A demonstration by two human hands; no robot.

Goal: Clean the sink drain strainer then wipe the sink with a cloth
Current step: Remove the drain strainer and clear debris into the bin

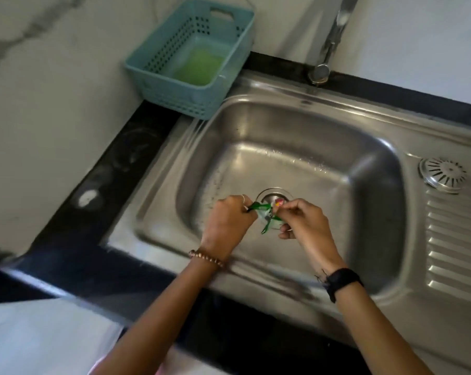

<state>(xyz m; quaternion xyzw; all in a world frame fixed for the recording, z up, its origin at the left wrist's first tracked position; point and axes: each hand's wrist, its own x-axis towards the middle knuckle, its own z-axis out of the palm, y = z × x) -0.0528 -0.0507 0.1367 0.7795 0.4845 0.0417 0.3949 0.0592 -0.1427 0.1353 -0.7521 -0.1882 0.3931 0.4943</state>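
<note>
A teal perforated plastic basket (199,41) sits on the black countertop (115,169) at the basin's far left corner, with something green (199,67) inside it. A chrome faucet (327,47) rises behind, against a white marble-patterned wall (53,77).

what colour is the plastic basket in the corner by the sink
Light teal-blue, a perforated plastic basket with something green inside; it shows in the head view.

My left hand (230,216) and right hand (306,221) pinched a small green-and-white sachet (266,216) between them, over the open drain (274,196) of the sink (364,147). The strainer (443,175) lay well off to my right on the drainboard (456,239).
</note>
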